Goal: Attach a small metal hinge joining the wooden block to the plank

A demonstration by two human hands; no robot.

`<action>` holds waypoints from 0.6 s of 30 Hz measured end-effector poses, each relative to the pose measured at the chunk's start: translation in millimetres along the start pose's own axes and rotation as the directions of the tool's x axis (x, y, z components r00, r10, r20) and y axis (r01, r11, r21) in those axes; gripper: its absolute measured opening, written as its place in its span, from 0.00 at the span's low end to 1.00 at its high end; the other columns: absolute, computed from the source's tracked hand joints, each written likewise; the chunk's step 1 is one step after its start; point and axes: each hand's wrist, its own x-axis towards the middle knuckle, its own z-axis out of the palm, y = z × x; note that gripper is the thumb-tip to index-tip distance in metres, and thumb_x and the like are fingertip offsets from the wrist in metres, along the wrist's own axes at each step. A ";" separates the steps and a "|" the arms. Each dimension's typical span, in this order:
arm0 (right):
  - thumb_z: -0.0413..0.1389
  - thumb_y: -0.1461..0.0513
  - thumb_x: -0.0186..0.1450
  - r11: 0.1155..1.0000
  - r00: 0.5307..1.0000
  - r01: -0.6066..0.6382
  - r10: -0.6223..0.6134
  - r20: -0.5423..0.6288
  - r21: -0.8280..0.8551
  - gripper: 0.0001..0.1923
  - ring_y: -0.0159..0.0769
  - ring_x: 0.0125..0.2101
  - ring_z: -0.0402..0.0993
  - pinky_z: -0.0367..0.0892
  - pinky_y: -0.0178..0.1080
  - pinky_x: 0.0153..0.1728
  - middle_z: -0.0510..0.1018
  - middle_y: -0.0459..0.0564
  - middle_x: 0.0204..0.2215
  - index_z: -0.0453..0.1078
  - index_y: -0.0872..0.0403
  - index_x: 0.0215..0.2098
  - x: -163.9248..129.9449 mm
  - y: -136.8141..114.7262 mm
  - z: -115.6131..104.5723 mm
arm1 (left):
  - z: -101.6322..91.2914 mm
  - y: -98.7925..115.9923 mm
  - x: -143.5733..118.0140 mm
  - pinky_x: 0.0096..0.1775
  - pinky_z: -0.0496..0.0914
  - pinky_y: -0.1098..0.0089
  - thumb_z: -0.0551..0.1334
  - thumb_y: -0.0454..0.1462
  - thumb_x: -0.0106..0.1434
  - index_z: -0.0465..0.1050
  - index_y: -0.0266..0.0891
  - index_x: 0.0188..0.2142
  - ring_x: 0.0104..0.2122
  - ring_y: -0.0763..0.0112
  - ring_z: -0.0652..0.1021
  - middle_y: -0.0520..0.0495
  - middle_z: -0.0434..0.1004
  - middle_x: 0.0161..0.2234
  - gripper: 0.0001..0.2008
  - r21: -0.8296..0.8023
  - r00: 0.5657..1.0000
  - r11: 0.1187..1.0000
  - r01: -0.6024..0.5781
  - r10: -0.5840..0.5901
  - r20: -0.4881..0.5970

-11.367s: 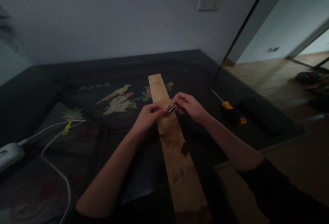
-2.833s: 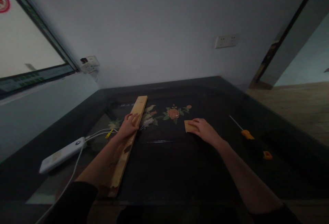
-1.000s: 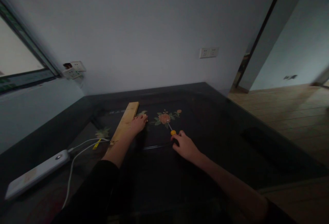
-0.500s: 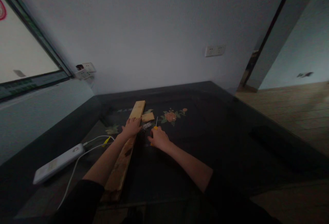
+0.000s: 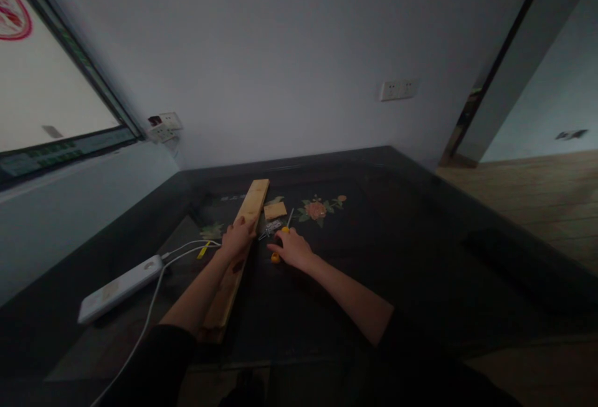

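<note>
My left hand [image 5: 237,236] grips a long, narrow wooden board [image 5: 255,197] across its width, fingers bent over the top. The board lies on the dark table, running away from me. Just right of it, my right hand [image 5: 294,248] is closed over a screwdriver [image 5: 275,258] with a yellow handle. The metal shaft points away from me, and the middle of the handle is hidden under my fingers. Between the hands lie small metal parts [image 5: 271,227], too small to name. A small square wooden piece [image 5: 275,210] rests beyond them, beside the board.
A white power strip [image 5: 120,288] with a white cable [image 5: 152,307] lies on the left of the dark table [image 5: 374,282]. Near the cable is a yellow tag-like strip [image 5: 203,250]. Wall sockets [image 5: 398,89] sit above the table's far edge.
The whole view has shifted slightly. My left hand's fingers look more bent on the board. More of the screwdriver's yellow handle end shows below my right hand.
</note>
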 end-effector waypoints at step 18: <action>0.57 0.42 0.57 0.999 1.000 0.020 -0.020 0.014 -0.045 0.34 0.52 0.47 0.73 0.69 0.49 0.43 0.66 0.61 0.52 0.62 0.53 0.53 -1.6 -14.3 6.9 | -19.5 18.0 -5.7 0.52 0.62 0.48 0.53 0.42 0.63 0.58 0.51 0.62 0.53 0.47 0.69 0.38 0.63 0.58 0.26 0.034 0.994 0.995 0.098 -0.099 0.052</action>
